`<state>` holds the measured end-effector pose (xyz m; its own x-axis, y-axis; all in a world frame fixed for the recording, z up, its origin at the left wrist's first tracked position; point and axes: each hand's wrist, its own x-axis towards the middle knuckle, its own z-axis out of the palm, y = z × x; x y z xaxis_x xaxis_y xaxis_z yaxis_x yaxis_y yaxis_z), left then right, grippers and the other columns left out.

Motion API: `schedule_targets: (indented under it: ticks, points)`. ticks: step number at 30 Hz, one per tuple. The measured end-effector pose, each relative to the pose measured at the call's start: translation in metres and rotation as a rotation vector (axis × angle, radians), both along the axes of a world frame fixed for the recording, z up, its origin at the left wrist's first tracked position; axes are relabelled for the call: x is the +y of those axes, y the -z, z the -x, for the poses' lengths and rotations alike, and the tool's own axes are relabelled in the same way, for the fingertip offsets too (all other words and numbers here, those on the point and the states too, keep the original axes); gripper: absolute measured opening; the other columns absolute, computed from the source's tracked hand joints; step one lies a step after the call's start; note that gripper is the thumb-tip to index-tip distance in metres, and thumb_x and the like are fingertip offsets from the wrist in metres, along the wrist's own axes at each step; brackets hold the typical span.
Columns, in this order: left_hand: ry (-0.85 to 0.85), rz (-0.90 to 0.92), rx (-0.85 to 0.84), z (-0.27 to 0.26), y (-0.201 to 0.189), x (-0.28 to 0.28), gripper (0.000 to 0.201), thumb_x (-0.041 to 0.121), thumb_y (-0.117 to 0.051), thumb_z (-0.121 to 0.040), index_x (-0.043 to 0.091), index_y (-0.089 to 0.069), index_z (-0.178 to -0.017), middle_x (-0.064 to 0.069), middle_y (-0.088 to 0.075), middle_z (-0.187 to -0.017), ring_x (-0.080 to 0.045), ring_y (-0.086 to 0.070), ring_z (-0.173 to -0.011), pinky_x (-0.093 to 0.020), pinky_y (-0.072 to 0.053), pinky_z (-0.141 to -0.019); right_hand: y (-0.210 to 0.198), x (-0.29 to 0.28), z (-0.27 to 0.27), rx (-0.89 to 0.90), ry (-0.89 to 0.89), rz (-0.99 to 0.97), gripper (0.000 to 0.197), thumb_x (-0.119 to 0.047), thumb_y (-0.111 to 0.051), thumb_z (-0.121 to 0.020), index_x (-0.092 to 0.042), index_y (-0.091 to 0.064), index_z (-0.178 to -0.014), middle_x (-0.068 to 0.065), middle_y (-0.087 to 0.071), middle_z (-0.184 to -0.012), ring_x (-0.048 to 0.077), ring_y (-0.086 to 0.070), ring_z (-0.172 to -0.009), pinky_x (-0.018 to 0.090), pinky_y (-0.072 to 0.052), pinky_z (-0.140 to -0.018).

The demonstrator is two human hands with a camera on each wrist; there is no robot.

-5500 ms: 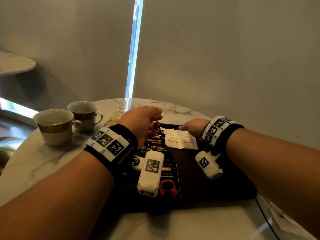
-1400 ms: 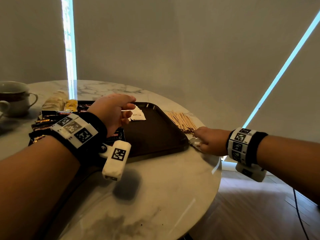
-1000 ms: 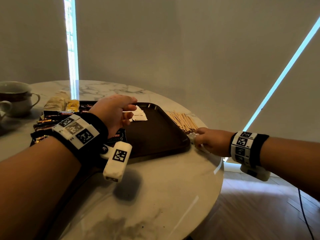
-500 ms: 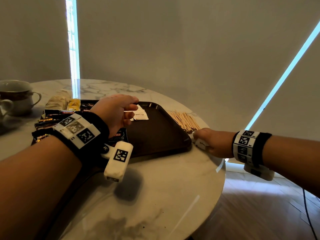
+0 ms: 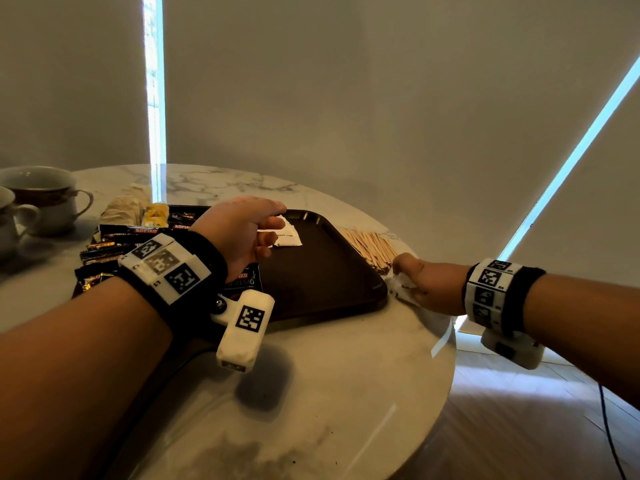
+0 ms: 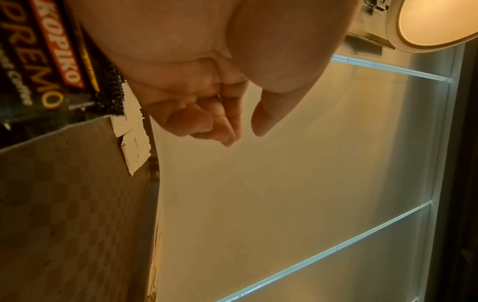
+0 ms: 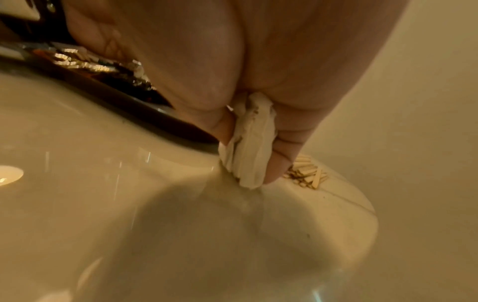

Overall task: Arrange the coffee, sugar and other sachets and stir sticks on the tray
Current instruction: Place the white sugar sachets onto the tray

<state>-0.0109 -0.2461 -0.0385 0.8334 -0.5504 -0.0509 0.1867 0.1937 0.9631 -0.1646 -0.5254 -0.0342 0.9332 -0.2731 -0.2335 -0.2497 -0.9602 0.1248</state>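
Observation:
A dark brown tray point(image 5: 322, 271) lies on the round marble table point(image 5: 329, 375). Black coffee sachets point(image 5: 114, 244) are lined along its left side, and white sugar sachets point(image 5: 287, 235) lie near its far edge. My left hand point(image 5: 263, 230) hovers over the tray with loosely curled fingers, holding nothing; it appears again as the left hand point(image 6: 227, 126). My right hand point(image 5: 412, 282) rests on the table at the tray's right corner and grips a bunch of white sachets point(image 7: 250, 147). A pile of wooden stir sticks point(image 5: 370, 245) lies just beyond it.
Two cups point(image 5: 41, 199) stand at the far left of the table. Pale and yellow packets point(image 5: 138, 211) lie beside the tray's far left corner. The table edge curves close to my right hand, with wooden floor point(image 5: 519, 427) below.
The view swung right from the tray's left side. My right hand left the tray, went to the table by the stir sticks and closed on white sachets. The left hand stayed put.

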Motion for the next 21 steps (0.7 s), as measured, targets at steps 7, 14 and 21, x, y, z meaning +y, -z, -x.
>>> schedule_targets:
  ticks: [7, 14, 21]
  points:
    - [-0.007, -0.016, 0.013, 0.002, 0.0, -0.002, 0.037, 0.026, -0.064, -0.096, 0.01, -0.057, -0.128, -0.002, -0.061, -0.09, -0.011, -0.056, -0.067, -0.022, -0.045, -0.049, -0.035, 0.006, -0.013, -0.135, 0.052, -0.053, 0.044, -0.016, -0.059, -0.095, -0.023, -0.027, -0.125, -0.007, -0.058, -0.089, 0.016, -0.066, -0.073, 0.029, -0.057, -0.061]
    - [0.181, -0.058, 0.149, 0.008, -0.003, 0.005, 0.048, 0.048, -0.051, -0.099, 0.008, -0.058, -0.125, -0.011, -0.067, -0.095, -0.022, -0.065, -0.074, -0.032, -0.052, -0.061, -0.064, 0.068, -0.047, -0.474, -0.189, -0.206, 0.046, -0.021, -0.068, -0.091, -0.024, -0.032, -0.12, -0.003, -0.062, -0.091, 0.015, -0.064, -0.075, 0.028, -0.054, -0.065]
    - [0.325, 0.191, 0.331, 0.002, -0.01, 0.015, 0.095, 0.079, -0.036, -0.086, 0.001, -0.051, -0.139, -0.025, -0.061, -0.131, -0.041, -0.062, -0.114, -0.048, -0.054, -0.086, -0.055, 0.149, -0.092, -0.862, -0.466, -0.469, 0.05, -0.011, -0.07, -0.087, -0.024, -0.033, -0.118, -0.007, -0.056, -0.092, 0.005, -0.063, -0.072, 0.02, -0.054, -0.063]
